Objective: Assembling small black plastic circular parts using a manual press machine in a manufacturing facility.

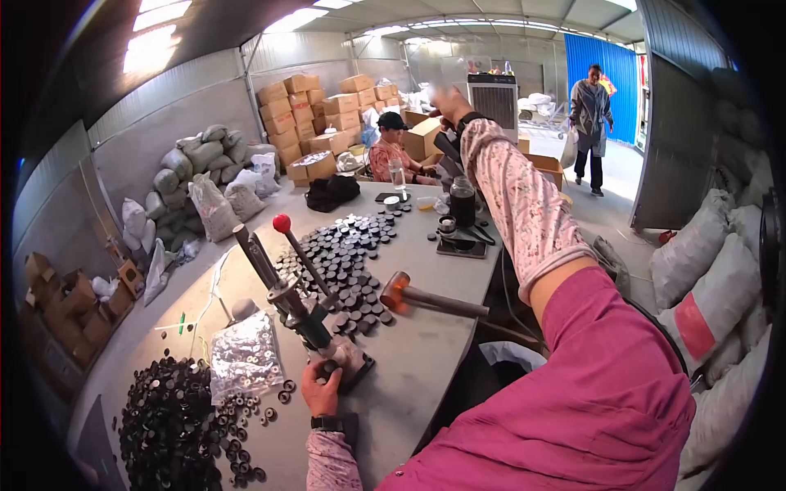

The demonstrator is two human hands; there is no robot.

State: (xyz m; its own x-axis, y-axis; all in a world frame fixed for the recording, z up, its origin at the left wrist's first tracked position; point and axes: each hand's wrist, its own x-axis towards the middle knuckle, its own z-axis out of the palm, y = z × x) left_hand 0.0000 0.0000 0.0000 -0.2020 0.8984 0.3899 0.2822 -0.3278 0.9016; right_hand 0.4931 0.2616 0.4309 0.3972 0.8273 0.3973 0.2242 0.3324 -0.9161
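Right hand [453, 105] (outstretched) aloft

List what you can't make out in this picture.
Head view, right hand: blur obscures the fingers; I can't tell whether it holds anything.
Head view, black round piece at the left hand: partly covered by fingers, too small for detail.
Head view, clear bag: glare and tiny size obscure individual parts.
Head view, seated co-worker: legs hidden behind the table.
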